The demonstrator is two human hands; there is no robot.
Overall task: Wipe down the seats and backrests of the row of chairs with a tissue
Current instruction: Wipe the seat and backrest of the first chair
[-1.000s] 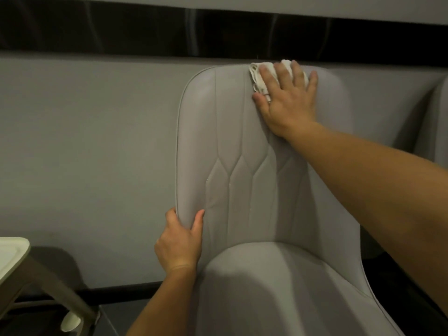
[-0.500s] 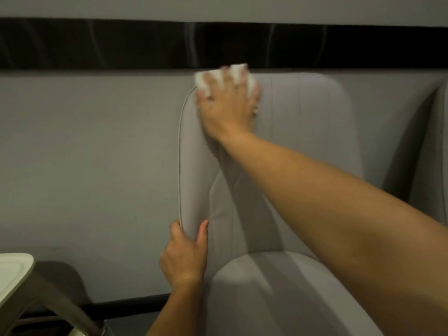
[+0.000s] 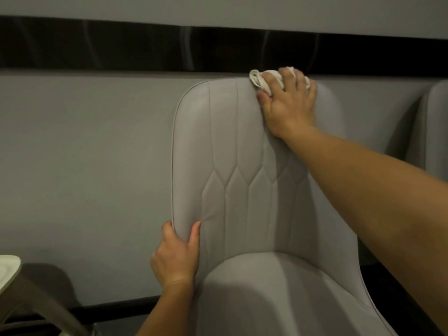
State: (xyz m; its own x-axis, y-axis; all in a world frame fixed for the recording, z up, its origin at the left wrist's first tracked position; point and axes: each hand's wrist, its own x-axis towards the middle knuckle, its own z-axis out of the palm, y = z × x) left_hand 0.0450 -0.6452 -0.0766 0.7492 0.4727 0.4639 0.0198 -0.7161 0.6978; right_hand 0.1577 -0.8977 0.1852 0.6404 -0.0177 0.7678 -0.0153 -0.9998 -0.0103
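A crumpled white tissue (image 3: pixel 260 81) sits at the top edge of a grey padded chair's backrest (image 3: pixel 242 166), pressed there by the right hand (image 3: pixel 288 105), whose fingers curl over it. The left hand (image 3: pixel 178 257) grips the backrest's left edge low down, thumb on the front, just above the grey seat (image 3: pixel 278 299). Behind is a grey wall (image 3: pixel 84 154) with a dark band (image 3: pixel 145 47), a second chair (image 3: pixel 434 122) at the right edge, and, bottom left, what may be a pale table corner (image 3: pixel 8 270).
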